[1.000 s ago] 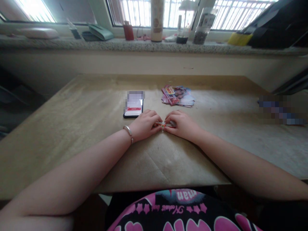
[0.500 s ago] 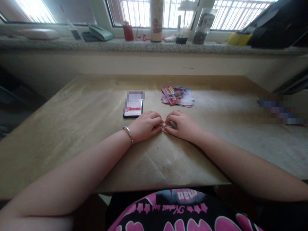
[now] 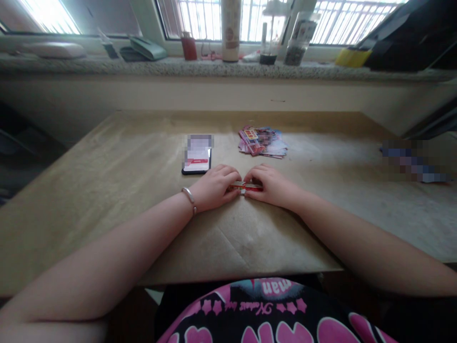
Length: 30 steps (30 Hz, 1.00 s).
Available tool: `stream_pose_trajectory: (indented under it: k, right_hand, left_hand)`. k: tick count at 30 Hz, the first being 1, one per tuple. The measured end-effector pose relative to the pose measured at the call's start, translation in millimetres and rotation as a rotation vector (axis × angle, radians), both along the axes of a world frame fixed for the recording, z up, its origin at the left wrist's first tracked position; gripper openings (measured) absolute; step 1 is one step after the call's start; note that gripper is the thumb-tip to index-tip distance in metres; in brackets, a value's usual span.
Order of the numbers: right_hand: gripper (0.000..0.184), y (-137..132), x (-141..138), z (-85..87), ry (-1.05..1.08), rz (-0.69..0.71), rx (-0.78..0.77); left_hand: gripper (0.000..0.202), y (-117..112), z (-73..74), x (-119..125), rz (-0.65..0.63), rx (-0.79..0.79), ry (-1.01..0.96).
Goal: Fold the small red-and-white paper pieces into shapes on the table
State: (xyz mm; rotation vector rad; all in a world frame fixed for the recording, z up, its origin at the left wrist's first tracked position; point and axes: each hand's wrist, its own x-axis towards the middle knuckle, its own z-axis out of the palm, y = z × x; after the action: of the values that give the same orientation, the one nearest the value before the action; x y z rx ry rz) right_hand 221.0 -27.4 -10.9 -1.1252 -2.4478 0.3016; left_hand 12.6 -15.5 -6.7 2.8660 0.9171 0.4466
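1. A pale-brown desk [image 3: 117, 166] stands below a speckled windowsill [image 3: 200, 70].
2. Mid-desk, the left hand [image 3: 218, 185] and right hand [image 3: 273, 186] together pinch a small red-and-pale piece [image 3: 253, 187] between thumbs and fingers.
3. A phone [image 3: 197, 164] lies just beyond the left hand; a pile of printed cards [image 3: 254, 144] lies beyond the right hand.

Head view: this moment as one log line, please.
left hand: pinches red-and-white strip | right hand: pinches same strip | smartphone: screen lit | printed papers: piled beyond hands
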Motion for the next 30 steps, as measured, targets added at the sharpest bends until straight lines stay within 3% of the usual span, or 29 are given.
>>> stream_pose_trajectory:
  k: [9, 18, 27, 30]
  right_hand:
    - [0.022, -1.3, -0.4, -0.1, 0.067, -0.074, -0.033]
    - [0.012, 1.2, 13.5, 7.5, -0.029, 0.113, -0.013]
    - [0.024, 1.7, 10.9, 8.0, -0.197, -0.098, 0.109]
    - [0.022, 4.1, 10.2, 5.6, -0.191, -0.112, 0.110]
  left_hand:
    - [0.030, 0.5, -1.3, -0.9, -0.023, 0.018, 0.014]
    - [0.037, 0.1, -2.1, 0.0, -0.023, 0.082, 0.093]
    - [0.040, -0.4, -1.6, -0.1, -0.006, 0.071, 0.112]
    - [0.039, -2.0, -4.0, 1.4, 0.008, 0.097, 0.105]
